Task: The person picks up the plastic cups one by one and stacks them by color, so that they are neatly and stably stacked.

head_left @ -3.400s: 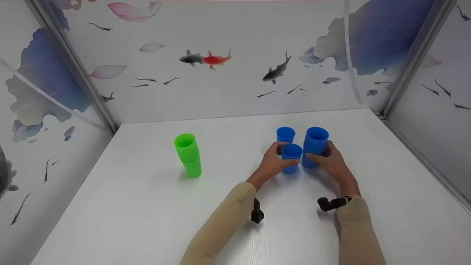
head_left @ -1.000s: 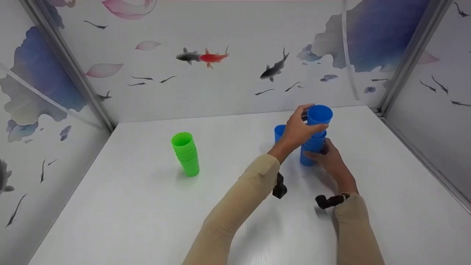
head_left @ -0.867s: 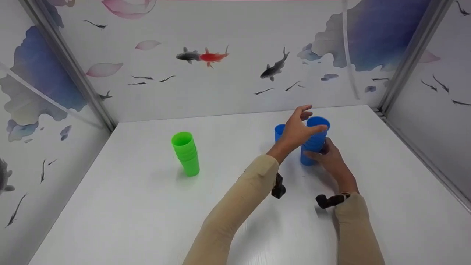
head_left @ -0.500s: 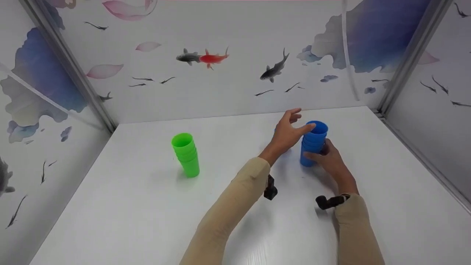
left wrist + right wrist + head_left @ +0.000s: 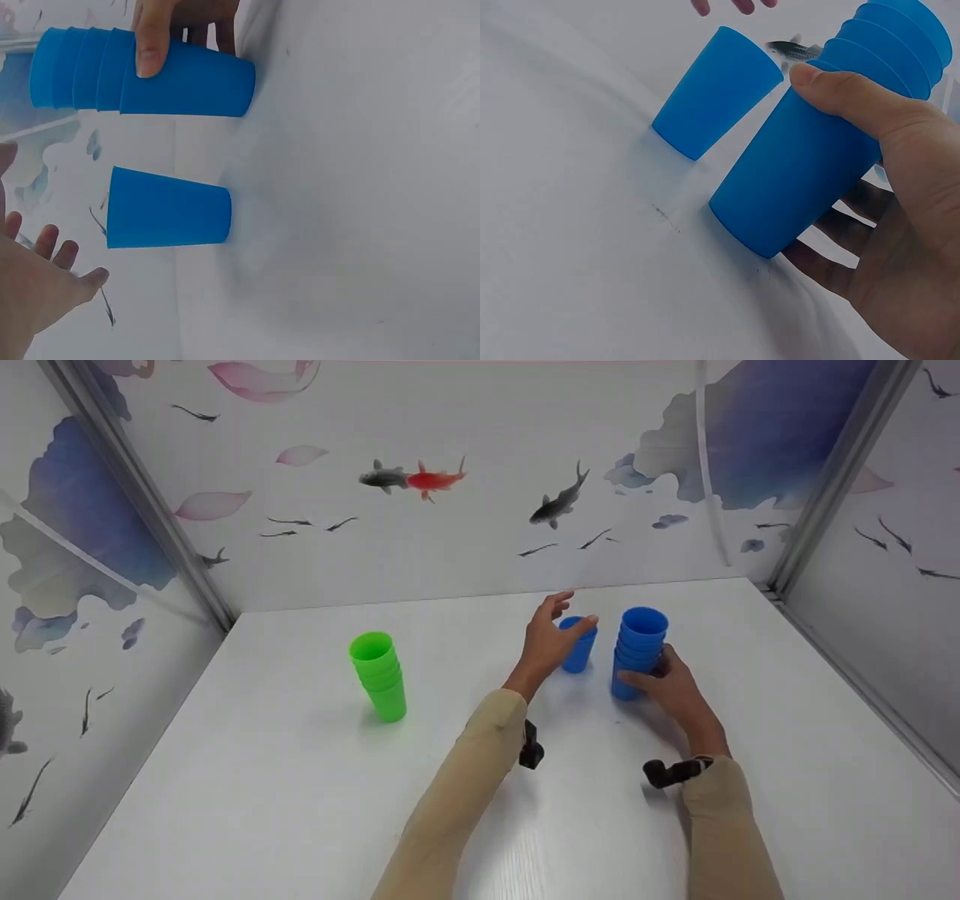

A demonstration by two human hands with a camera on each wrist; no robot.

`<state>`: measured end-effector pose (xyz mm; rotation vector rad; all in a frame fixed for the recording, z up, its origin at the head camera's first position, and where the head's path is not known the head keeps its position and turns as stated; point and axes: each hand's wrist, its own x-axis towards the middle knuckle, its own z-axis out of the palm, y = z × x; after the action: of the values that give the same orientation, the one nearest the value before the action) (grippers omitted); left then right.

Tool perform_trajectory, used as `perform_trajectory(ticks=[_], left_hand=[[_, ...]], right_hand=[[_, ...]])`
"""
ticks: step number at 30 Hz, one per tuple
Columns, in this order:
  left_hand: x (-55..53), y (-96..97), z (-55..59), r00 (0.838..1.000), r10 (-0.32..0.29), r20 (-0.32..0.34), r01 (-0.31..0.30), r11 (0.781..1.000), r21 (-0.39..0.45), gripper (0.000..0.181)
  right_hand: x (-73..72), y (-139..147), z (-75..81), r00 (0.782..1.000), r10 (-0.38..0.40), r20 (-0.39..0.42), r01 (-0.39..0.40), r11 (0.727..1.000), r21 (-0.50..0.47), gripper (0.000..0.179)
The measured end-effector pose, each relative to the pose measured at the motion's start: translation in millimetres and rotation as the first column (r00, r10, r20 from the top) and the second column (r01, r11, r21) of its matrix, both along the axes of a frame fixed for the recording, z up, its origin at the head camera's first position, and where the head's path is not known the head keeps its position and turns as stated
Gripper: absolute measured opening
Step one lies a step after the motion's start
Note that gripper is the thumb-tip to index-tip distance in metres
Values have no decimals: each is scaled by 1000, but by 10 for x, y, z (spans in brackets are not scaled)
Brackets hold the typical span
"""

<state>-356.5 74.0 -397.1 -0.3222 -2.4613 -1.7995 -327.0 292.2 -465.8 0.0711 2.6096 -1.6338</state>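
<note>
A stack of nested blue cups (image 5: 637, 649) stands upright on the white table. My right hand (image 5: 675, 682) grips the stack low on its right side, thumb across the front and fingers behind, as the right wrist view shows. To the left of the stack stands a single blue cup (image 5: 576, 652), also upright. My left hand (image 5: 546, 641) is at this cup's upper left with its fingers spread, its thumb overlapping the rim in the head view. In the left wrist view the fingers are apart from the single cup (image 5: 171, 210) and hold nothing.
A stack of nested green cups (image 5: 381, 675) stands on the left half of the table (image 5: 285, 780). Printed walls (image 5: 465, 540) rise behind and at both sides. Each wrist carries a small black camera (image 5: 531, 746).
My left hand set a blue cup into the stack beside my right hand, let go, and moved left toward the remaining single cup. My right hand kept its hold on the stack.
</note>
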Motion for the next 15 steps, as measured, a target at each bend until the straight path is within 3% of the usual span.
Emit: perform_trajectory(ticks=[6,15], left_hand=[[-79,-9,-191,999,38,22,-37,999,-22,74],[-109,54,-319,996,48,75,-47,999,-15,78]], right_hand=[[18,-2,-7,1000,15,4,-15,1000,-2,118],[7,6,16,1000,-1,22,1,1000,-2,120]])
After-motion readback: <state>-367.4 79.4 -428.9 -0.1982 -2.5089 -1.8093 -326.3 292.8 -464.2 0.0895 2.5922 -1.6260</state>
